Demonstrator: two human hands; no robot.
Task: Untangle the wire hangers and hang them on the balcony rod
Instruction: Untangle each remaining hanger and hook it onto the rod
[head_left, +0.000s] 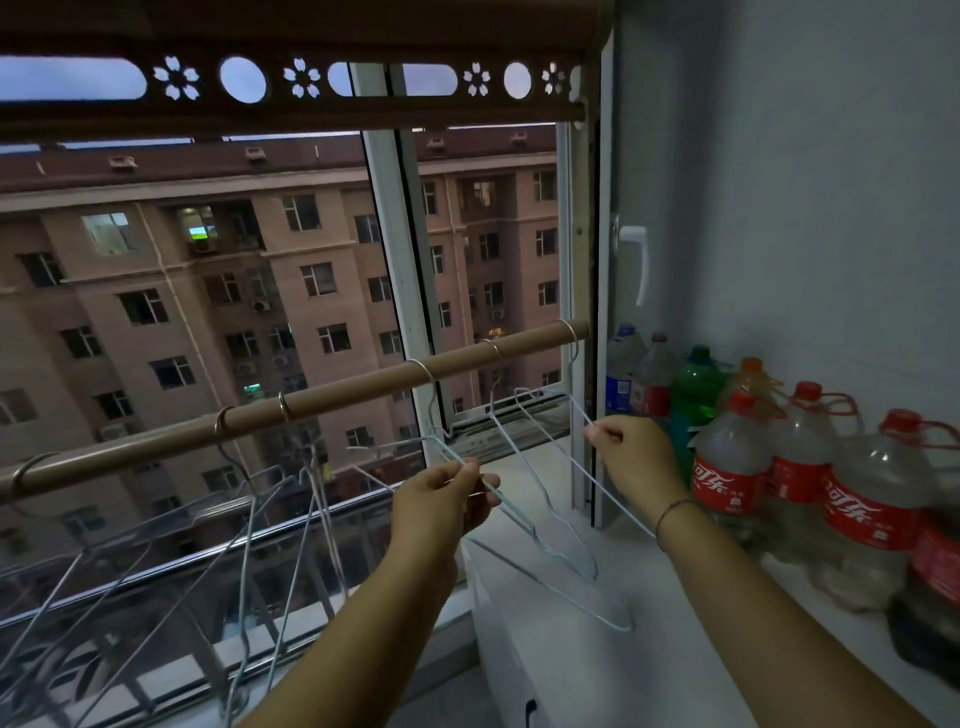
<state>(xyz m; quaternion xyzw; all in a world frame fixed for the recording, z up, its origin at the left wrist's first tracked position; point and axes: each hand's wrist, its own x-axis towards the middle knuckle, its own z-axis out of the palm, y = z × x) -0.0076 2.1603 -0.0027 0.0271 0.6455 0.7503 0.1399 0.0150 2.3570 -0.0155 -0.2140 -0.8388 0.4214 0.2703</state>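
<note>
A brown balcony rod (337, 392) runs across the window, sloping up to the right. Several thin wire hangers hang from it by their hooks: a bunch at the left (291, 519) and three at the right. My left hand (441, 499) pinches the sloping wire of one right-hand hanger (524, 519) below the rod. My right hand (634, 457) pinches the wire of the rightmost hanger (618, 504), whose hook sits near the rod's right end. The right-hand hangers' wires cross each other between my hands.
A white sill (597, 623) lies below the hangers. Several plastic bottles (737, 462), some with red labels, stand along the white wall at the right. A window handle (641, 260) juts out above them. A metal railing (208, 561) runs outside, low left.
</note>
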